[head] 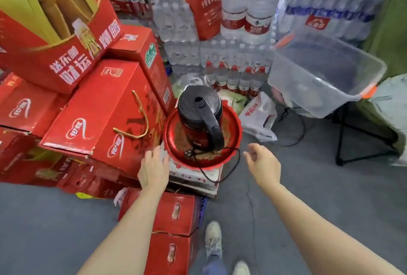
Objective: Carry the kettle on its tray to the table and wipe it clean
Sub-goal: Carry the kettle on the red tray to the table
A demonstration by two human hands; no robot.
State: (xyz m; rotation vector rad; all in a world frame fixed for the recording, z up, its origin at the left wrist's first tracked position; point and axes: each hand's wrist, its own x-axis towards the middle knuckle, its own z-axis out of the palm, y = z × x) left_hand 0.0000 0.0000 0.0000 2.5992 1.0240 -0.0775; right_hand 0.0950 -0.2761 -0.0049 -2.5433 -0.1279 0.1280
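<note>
A red kettle (199,118) with a black lid and black handle stands upright on a round red tray (233,133). The tray rests on a stack of cartons in the middle of the view. A black power cord (229,171) trails from the kettle over the tray's near rim and hangs down. My left hand (153,170) is open, its fingers at the tray's left rim. My right hand (263,164) is open and hovers just right of the tray, apart from it.
Red gift cartons (103,118) are piled at the left, with more below the tray (174,215). Packs of water bottles (233,32) fill the back. A clear plastic bin (326,74) sits on a black stand at the right. My feet stand on grey floor (286,197).
</note>
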